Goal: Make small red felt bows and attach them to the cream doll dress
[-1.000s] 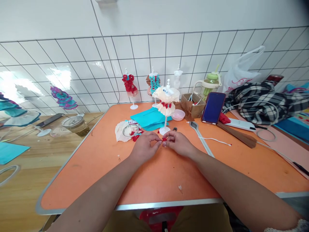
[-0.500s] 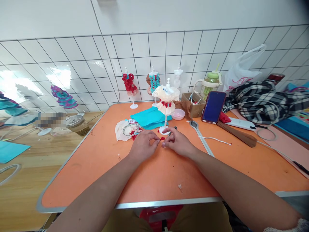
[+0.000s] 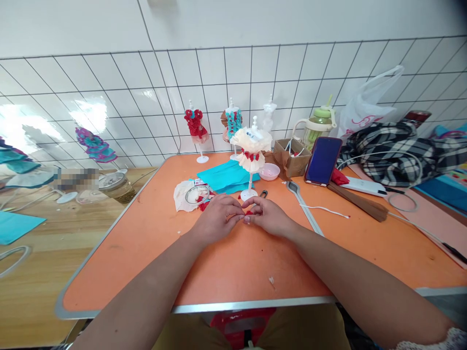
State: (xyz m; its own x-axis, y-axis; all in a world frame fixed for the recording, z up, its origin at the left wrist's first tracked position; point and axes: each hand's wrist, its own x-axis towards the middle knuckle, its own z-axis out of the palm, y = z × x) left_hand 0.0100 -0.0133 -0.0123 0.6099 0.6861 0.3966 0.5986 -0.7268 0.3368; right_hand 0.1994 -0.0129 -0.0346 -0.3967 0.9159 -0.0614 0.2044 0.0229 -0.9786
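Note:
My left hand (image 3: pixel 219 217) and my right hand (image 3: pixel 268 216) meet above the orange table, fingertips touching. Between them they pinch a small red piece (image 3: pixel 249 213), mostly hidden by the fingers. Just behind stands a small white dress form (image 3: pixel 251 150) in a cream ruffled dress with red bows at the waist. Left of it, a clear round ring or roll (image 3: pixel 197 195) lies on cream fabric (image 3: pixel 179 197) with red scraps. Scissors, partly hidden, show a dark handle (image 3: pixel 263 194) beyond my right hand.
Blue-green sheets (image 3: pixel 228 177), a pink bowl (image 3: pixel 269 171), a cardboard box (image 3: pixel 293 158) and a phone (image 3: pixel 323 161) stand or lie farther back. More dress forms line the tiled wall. At right are a grey strap-like tool (image 3: pixel 304 209) and brown fabric (image 3: pixel 359 201).
My hands have come together until the fingertips touch. The red piece now shows nearer my right fingers, and my right index finger has lowered.

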